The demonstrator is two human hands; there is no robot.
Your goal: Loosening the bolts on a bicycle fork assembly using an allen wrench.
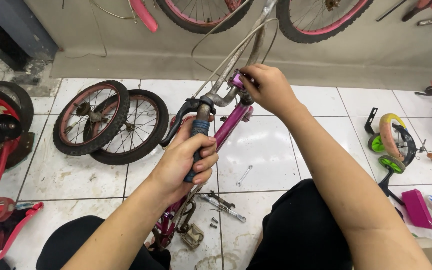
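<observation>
The small bicycle frame point(228, 127) is of purple painted metal, with a round tube, and it stands between the person's knees on the white glossy tile floor point(276, 150). Above the frame the handlebar point(226, 75) is a bent grey steel tube, dull and scratched, with a blue rubber grip point(199, 131) and a black brake lever point(178, 120) on its near end. The left hand point(188, 162) is closed around this blue grip, fingers wrapped fully, forearm coming up from below the frame. The right hand point(271, 90) is above the frame, its fingertips pinched on the purple stem clamp point(237, 80), wrist bent down. Left of the frame two small wheels point(111, 122) with black ribbed tyres lie flat, overlapping. Just right of the frame lies a thin shiny wrench point(244, 175), and nearer the knees dark pliers point(221, 204). A rusty pedal point(192, 235) hangs at the frame's bottom.
</observation>
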